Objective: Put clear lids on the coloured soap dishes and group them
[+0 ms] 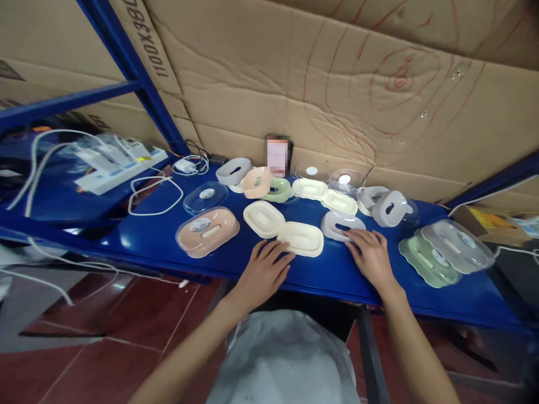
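On the blue shelf (160, 235), the left hand (263, 269) lies flat and empty, fingertips touching a cream soap dish (301, 238) near the front edge. The right hand (370, 253), open, rests on a grey dish (339, 224). A pink lidded dish (207, 231) shows an unreadable sticker. The cardboard (295, 84) behind reads "1100X380".

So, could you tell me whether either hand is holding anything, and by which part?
Nothing is held: the left hand lies flat beside a cream tray; right hand fingertips touch a grey tray.

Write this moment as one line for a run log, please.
left hand: flat on blue shelf, beside cream soap-dish tray | right hand: fingertips on grey soap-dish tray | neither hand grips anything
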The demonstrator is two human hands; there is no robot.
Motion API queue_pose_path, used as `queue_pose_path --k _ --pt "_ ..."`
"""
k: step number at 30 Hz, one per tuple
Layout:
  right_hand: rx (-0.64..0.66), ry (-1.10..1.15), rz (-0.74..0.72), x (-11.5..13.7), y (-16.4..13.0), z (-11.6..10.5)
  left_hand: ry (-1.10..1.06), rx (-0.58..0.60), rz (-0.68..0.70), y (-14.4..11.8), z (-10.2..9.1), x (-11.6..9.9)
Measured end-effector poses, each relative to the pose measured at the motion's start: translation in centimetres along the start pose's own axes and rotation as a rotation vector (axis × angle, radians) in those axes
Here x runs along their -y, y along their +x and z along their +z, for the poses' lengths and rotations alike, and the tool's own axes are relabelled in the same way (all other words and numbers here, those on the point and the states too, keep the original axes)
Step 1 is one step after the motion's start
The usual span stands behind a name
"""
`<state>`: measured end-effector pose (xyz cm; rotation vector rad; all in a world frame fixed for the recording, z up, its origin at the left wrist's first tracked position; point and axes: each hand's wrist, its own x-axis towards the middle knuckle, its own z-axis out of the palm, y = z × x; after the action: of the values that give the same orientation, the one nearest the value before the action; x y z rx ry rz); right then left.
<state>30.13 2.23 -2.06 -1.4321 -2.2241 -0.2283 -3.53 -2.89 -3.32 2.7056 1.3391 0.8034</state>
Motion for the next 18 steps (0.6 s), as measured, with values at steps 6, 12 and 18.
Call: queue_pose_path --k 6,12,18 --pt "0.021 0.187 -0.121 4.6 -0.6 -0.7 -0.214 -0.007 0.035 0.0 1.0 -0.1" --pt "0.110 0.152 -0.227 7.9 -0.9 0.3 -0.236 -0.081 -0.082 -0.1 1.4 0.1" --pt "0.111 0.162 -0.243 8.7 -1.9 1.0 -0.228 -0.097 -0.075 0.2 1.5 0.0"
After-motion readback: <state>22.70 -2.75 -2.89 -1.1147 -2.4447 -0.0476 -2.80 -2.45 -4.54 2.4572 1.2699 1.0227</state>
